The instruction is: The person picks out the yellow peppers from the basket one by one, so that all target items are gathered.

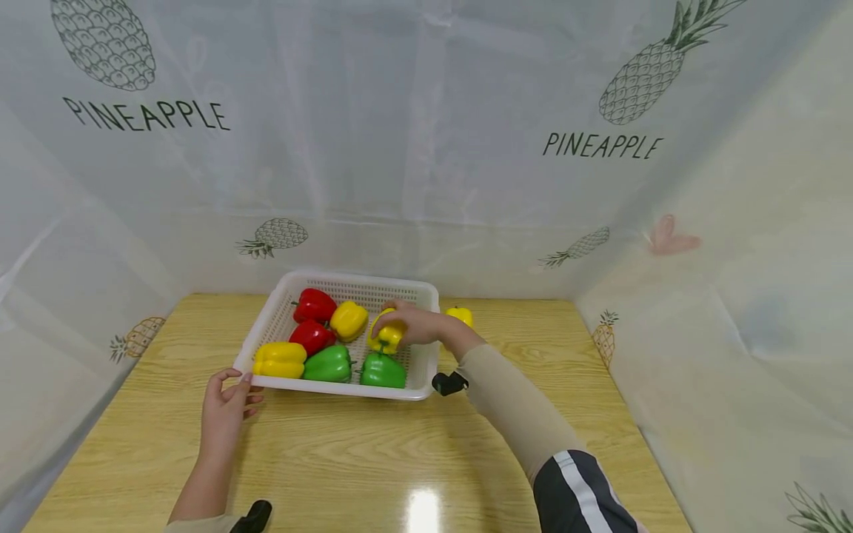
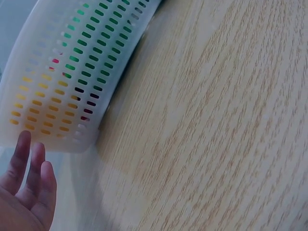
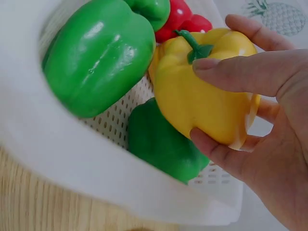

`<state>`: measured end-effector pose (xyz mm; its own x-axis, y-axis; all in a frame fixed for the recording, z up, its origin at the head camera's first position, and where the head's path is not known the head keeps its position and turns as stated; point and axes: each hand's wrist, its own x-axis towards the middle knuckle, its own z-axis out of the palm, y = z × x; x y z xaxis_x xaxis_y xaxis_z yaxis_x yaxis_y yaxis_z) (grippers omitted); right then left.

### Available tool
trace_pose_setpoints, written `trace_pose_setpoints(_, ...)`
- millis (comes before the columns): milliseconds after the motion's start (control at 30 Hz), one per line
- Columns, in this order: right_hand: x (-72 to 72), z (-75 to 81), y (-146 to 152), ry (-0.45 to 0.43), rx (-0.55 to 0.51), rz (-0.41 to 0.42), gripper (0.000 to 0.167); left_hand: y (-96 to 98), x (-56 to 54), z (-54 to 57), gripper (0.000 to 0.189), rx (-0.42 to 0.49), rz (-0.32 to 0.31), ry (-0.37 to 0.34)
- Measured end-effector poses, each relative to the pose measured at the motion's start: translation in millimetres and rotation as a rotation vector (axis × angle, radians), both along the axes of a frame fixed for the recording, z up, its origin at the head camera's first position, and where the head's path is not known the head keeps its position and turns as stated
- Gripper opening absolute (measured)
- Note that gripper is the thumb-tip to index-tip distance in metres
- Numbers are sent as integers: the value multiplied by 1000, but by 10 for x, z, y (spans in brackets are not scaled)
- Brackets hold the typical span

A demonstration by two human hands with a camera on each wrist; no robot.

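In the head view, a white plastic basket (image 1: pixel 426 355) holds toy bell peppers. My right hand (image 1: pixel 416 326) grips a yellow bell pepper (image 3: pixel 211 91) over the basket's right part, thumb beside its green stem. Below that pepper, a green bell pepper (image 3: pixel 163 144) shows in the right wrist view; another green bell pepper (image 3: pixel 101 57) lies beside it. My left hand (image 1: pixel 223 411) pinches the basket's near-left corner between thumb and index finger. Its other fingers (image 2: pixel 34 173) extend loosely by the outer wall in the left wrist view; the thumb is hidden there.
Two red bell peppers (image 1: pixel 313 337), a yellow bell pepper (image 1: pixel 349 320) and another yellow bell pepper (image 1: pixel 280 360) fill the basket's left part. One more yellow bell pepper (image 1: pixel 460 316) stands right of the basket on the wooden table (image 1: pixel 346 444). Pineapple-printed sheets (image 1: pixel 413 148) surround the table.
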<state>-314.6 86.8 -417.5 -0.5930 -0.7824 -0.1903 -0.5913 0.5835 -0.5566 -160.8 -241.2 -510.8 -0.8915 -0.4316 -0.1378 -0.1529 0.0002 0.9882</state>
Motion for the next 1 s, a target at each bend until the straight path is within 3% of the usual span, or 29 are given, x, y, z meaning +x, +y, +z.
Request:
trace_pose_setpoints(200, 79, -25, 79, 40, -60, -24, 43, -5, 2, 4, 17, -8, -4, -2)
trace_pose_setpoints(500, 264, -96, 220, -27, -162, -55, 52, -36, -6, -16, 19, 4, -19, 22)
trace_pose_setpoints(700, 371, -61, 332, -5, -198, -47, 58, -31, -12, -15, 20, -13, -10, 20)
trace_pose_setpoints(1000, 504, 38, 480, -72, -253, -113, 68, -17, 3, -12, 18, -15, -16, 10)
